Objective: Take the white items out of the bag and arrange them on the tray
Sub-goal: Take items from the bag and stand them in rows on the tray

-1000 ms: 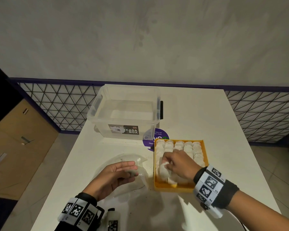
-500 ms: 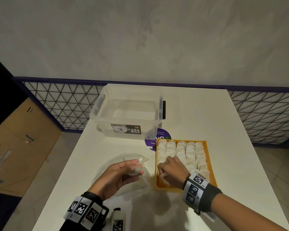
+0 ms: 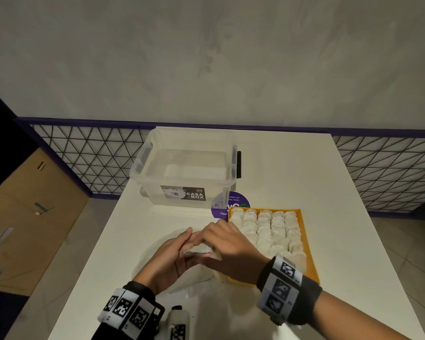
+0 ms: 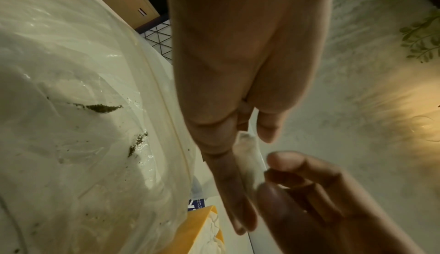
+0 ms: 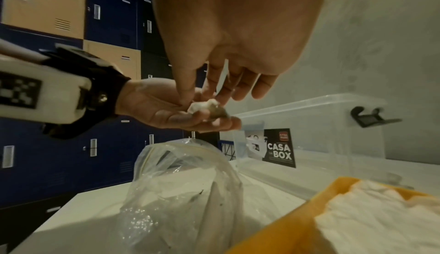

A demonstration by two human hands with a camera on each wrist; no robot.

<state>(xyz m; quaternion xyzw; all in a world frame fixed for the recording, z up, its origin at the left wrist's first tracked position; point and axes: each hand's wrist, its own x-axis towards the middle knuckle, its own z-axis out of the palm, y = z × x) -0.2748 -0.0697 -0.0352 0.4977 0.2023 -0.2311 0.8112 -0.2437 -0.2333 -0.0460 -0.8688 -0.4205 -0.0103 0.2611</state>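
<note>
My left hand [image 3: 174, 256] is palm up over the clear plastic bag [image 5: 181, 192], left of the tray. A small white item [image 5: 203, 105] lies on its nearly straight fingers. My right hand [image 5: 202, 98] has reached across and pinches that item between thumb and fingertips. The orange tray [image 3: 310, 261] lies to the right, packed with rows of white items [image 3: 268, 231]. The bag lies crumpled on the white table [image 3: 329, 192], with dark crumbs inside. My hands hide part of it in the head view.
A clear, empty-looking plastic box [image 3: 189, 168] labelled CASA BOX stands behind the bag. A purple round sticker [image 3: 231, 204] shows between box and tray. A purple-framed mesh railing [image 3: 84, 158] runs behind the table. Lockers stand to the left.
My right hand has left the near left part of the tray and moved left to the item at my left hand. My left hand has stayed over the bag and opened palm up.
</note>
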